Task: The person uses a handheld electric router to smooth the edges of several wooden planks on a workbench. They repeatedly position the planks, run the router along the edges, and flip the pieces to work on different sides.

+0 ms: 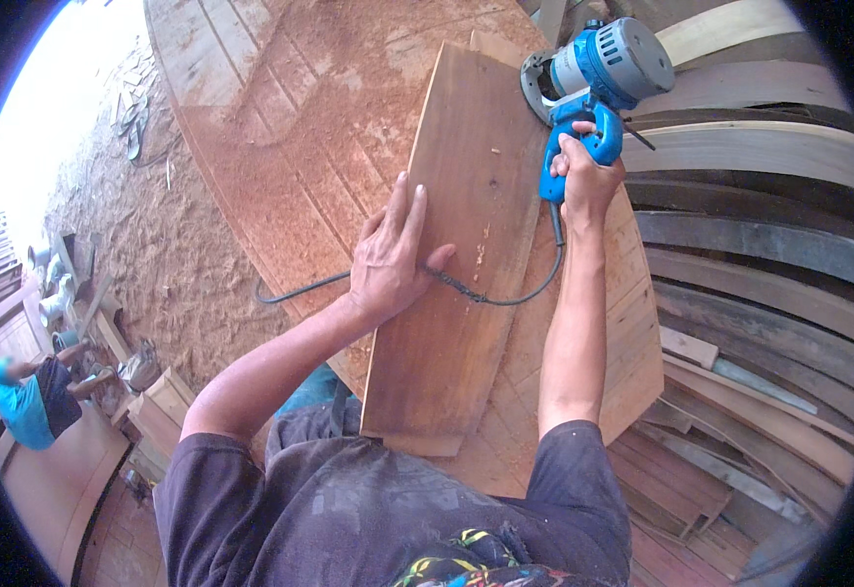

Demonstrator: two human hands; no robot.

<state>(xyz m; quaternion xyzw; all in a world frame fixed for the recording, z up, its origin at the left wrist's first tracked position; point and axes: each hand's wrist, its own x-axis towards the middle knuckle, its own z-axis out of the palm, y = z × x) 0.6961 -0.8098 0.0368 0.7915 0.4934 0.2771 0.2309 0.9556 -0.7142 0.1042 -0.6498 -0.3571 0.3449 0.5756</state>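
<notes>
Currently, in the head view, the left hand [392, 256] lies flat and released, fingers spread, palm pressing on a long rectangular brown board [461, 235] with a smooth, matte face. The board rests lengthwise on a large round wooden tabletop [280, 108] built from straight planks and coated with reddish sawdust. The right hand [583, 171] is clenched around the blue handle of a power router [598, 78], which has a blue and grey cylindrical motor housing and sits at the far right corner of the board. A black power cord [505, 293] runs from the handle, crosses the board under the left thumb and trails off the left edge. Curved wooden strips [750, 254] are stacked to the right of the tabletop. Sawdust covers the ground [153, 245] to the left. Another person in a blue shirt [21, 401] is at the far left edge
</notes>
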